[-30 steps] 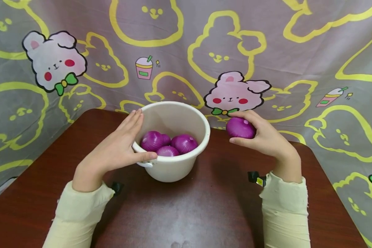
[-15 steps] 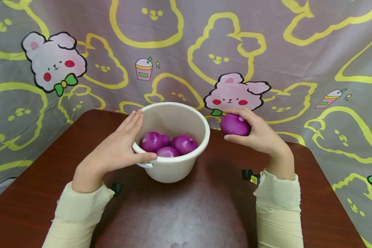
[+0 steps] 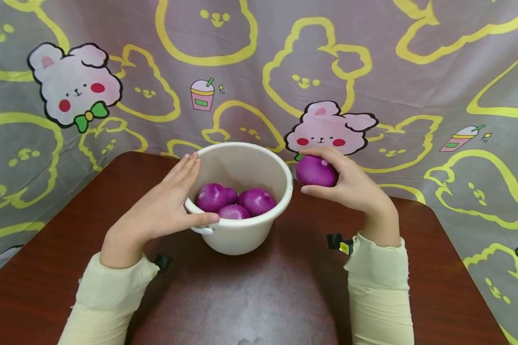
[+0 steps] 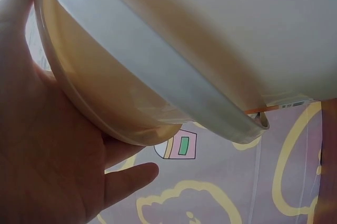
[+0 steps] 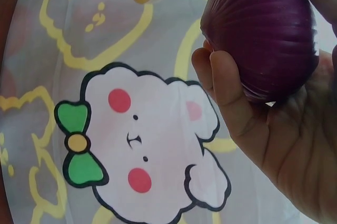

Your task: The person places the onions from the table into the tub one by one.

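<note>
In the head view a cream plastic bucket (image 3: pixel 237 239) stands on the table, with several purple onions (image 3: pixel 257 201) inside. My left hand (image 3: pixel 159 206) rests against the left side of the bucket. Its fingers are fairly straight along the rim and its thumb lies on the front rim. The left wrist view shows the bucket's rim (image 4: pixel 137 50) close up beside that hand (image 4: pixel 63 145). Just right of the bucket, my right hand (image 3: pixel 349 184) holds another purple onion (image 3: pixel 315 171) above the table, between thumb and fingers. That onion (image 5: pixel 263 34) fills the curled hand in the right wrist view.
The brown table (image 3: pixel 250 302) extends around the bucket. Behind it hangs a grey-pink cloth (image 3: pixel 250 72) with yellow outlines and rabbit faces. A white handle end (image 3: pixel 202 230) sits at the bucket's front left.
My right hand has moved left with the onion, closer to the bucket's right rim. The left hand and the bucket have stayed in place.
</note>
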A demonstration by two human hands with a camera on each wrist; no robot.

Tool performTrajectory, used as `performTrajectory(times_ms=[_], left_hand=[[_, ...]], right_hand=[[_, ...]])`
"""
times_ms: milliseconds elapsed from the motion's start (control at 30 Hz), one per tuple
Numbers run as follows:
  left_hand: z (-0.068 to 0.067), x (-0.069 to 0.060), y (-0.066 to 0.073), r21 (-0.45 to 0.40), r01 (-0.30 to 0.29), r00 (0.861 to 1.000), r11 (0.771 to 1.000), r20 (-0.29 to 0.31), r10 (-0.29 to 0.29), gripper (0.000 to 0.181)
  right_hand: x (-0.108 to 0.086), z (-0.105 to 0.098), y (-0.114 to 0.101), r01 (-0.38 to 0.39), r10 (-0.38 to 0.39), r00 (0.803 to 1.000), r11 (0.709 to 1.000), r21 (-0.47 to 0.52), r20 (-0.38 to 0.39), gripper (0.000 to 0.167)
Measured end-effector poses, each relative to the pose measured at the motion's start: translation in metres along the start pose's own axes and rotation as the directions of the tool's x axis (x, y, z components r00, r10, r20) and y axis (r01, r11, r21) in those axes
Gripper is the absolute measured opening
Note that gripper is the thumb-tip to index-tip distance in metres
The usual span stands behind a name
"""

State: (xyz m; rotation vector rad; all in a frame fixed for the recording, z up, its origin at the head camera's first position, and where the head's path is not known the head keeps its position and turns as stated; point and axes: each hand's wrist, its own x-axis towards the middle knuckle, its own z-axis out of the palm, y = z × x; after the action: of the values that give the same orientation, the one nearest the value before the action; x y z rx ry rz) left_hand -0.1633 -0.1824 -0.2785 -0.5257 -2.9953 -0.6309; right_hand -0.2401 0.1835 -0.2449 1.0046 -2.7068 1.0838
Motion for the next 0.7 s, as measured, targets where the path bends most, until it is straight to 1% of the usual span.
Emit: performTrajectory(times_ms=[233,467,700], left_hand=[[0.0,0.0,0.0,0.001,0.004,1.0,1.0,0.005,-0.004,0.12],[0.001,-0.002,0.0,-0.003,0.005,1.0,1.0,0.004,-0.005,0.121],[0.0,-0.002,-0.001,0.002,0.002,1.0,1.0,-0.003,-0.002,0.121]], right_hand=[[0.007,0.006,-0.004,0.059,-0.059,0.998,0.998,0.007,0.012,0.068],[0.012,0.009,-0.011,0.079,-0.079,0.997,0.997,0.01,0.006,0.068],[0.021,0.011,-0.021,0.162,-0.162,0.987,0.987,0.019,0.014,0.065]])
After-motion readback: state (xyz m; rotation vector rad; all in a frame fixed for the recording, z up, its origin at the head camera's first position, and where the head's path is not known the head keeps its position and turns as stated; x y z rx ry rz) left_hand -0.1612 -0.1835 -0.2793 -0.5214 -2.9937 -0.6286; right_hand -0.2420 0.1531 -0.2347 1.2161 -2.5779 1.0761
